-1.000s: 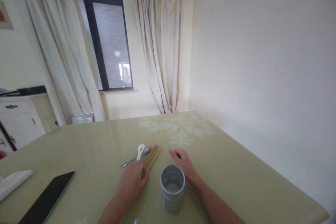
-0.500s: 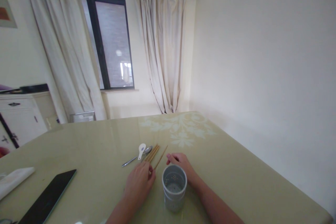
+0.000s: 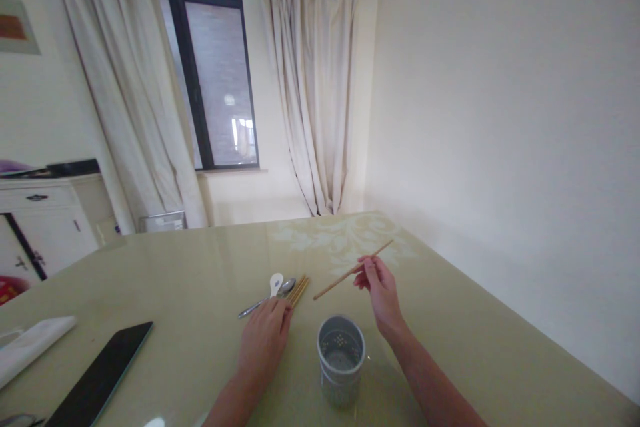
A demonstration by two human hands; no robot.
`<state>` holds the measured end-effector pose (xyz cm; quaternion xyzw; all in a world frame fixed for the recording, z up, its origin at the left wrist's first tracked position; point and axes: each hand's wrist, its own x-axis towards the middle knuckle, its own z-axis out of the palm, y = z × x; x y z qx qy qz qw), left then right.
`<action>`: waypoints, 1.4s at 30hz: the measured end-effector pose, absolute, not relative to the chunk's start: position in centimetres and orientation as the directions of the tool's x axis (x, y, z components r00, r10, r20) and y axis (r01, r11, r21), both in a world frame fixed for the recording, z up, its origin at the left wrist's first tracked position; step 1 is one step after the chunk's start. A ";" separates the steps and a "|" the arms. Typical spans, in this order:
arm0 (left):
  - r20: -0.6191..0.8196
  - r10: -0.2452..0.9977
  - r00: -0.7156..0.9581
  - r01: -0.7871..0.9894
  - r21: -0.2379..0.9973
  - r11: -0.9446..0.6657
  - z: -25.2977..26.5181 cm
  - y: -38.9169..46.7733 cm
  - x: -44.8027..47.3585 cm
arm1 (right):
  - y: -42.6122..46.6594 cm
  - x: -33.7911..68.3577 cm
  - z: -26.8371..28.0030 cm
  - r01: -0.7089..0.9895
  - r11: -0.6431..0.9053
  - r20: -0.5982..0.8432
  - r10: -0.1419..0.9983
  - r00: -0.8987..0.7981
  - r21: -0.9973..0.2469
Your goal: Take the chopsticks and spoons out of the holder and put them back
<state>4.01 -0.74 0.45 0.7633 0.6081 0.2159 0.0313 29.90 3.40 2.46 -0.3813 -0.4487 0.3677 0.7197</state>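
Pinched in my right hand (image 3: 379, 283), a single wooden chopstick (image 3: 333, 287) is raised above the table, slanting up to the right. My left hand (image 3: 269, 327) lies over the near ends of several chopsticks (image 3: 300, 289), its fingers closed on them. Beside those chopsticks are a white spoon (image 3: 276, 282) and a metal spoon (image 3: 289, 285), with a thin metal handle (image 3: 247, 311) reaching left. Between my forearms stands a grey cup (image 3: 341, 363) with small holes in its wall, upright with nothing visible inside.
On the left of the greenish table (image 3: 190, 293) lie a dark flat tablet-like slab (image 3: 103, 373) and a white object (image 3: 37, 347). A wall (image 3: 500, 180) runs along the table's right side. Behind are a window (image 3: 220, 87), curtains (image 3: 310, 80) and a white cabinet (image 3: 55, 213).
My right hand has moved up and right and now holds a chopstick, which lay apart beside the others before. My left hand stays at the remaining chopsticks. The view has shifted slightly.
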 end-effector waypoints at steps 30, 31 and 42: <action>0.268 0.929 0.257 0.509 0.780 -0.365 -1.2 -1.3 6.5 | 2.0 26.4 0.5 0.022 0.190 0.184 0.969 -0.164 -0.981; 0.282 0.927 0.247 0.519 0.769 -0.372 -1.2 -1.3 6.4 | 2.0 26.5 0.8 -0.023 0.197 0.198 0.969 -0.145 -0.980; 0.216 0.973 0.085 0.978 0.167 -0.123 0.7 -0.5 2.7 | 1.7 32.6 5.5 -0.305 0.559 0.405 0.801 0.441 -0.771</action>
